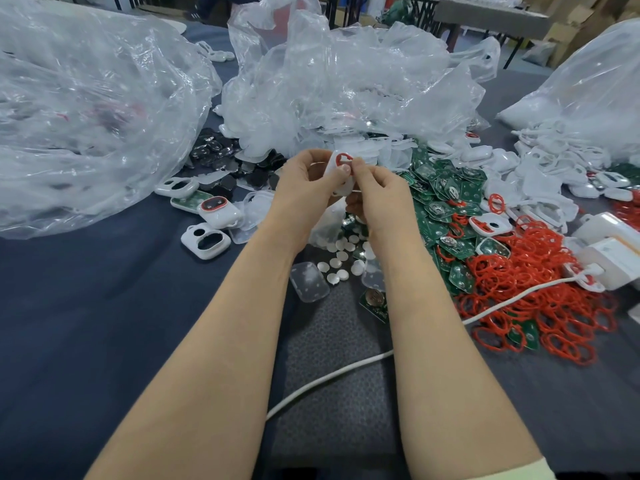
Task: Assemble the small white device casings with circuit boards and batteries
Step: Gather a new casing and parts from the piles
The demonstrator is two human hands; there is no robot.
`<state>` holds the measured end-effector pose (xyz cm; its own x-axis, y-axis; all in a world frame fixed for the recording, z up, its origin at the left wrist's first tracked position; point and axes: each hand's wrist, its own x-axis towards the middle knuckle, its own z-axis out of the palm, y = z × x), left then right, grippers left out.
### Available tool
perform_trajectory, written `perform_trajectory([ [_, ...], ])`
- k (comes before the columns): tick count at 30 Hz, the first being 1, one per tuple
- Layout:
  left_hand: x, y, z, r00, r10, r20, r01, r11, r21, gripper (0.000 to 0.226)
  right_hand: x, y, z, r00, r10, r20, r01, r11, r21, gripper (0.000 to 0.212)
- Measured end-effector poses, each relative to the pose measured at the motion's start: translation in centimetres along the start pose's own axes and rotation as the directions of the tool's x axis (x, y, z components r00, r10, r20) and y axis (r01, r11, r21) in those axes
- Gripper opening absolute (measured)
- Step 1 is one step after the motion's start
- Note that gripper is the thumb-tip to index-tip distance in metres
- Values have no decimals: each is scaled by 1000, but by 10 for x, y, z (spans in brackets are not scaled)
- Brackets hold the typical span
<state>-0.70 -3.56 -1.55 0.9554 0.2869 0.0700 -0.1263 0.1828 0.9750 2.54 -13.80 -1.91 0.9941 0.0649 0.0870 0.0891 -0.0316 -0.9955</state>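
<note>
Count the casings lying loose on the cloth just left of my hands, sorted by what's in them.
Empty white casings: 2
Casing with a red ring: 1
Casing holding a green board: 1
Total: 4

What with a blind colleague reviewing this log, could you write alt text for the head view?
The left hand and right hand hold a small white casing bearing a red ring above a dark blue table. To the right lie green circuit boards and a heap of loose red rings; crumpled clear plastic bags sit behind.
</note>
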Motion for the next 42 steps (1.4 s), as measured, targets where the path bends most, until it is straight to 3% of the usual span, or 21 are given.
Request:
perform_trajectory([
  [7,-1,1,1,994,107,-15,-102,975,197,11,-3,-5,-1,993,-95,-64,87,990,-114,22],
  [13,-2,2,0,997,73,10,-73,988,138,6,-3,-7,-2,989,-145,-38,134,970,-204,27],
  [19,1,6,-5,995,-61,85,51,992,115,13,-2,-11,-10,992,-127,-14,124,982,-144,19],
  [24,0,8,-8,997,-20,75,10,991,132,14,-2,-11,-10,996,-94,6,95,990,-108,17],
  [29,0,9,-8,999,-19,44,20,999,-27,8,-3,-15,-10,999,-44,29,44,999,-19,8],
  [32,2,11,-5,998,-52,-31,47,991,-122,17,-4,-18,-12,1000,21,-12,-20,995,103,13],
  [36,2,8,-4,1000,-4,-21,5,999,52,20,-4,-17,-12,999,42,-33,-38,992,124,11],
  [42,-1,9,-1,999,-32,-31,34,998,54,12,-7,-20,-10,999,-6,-51,11,996,89,9],
])
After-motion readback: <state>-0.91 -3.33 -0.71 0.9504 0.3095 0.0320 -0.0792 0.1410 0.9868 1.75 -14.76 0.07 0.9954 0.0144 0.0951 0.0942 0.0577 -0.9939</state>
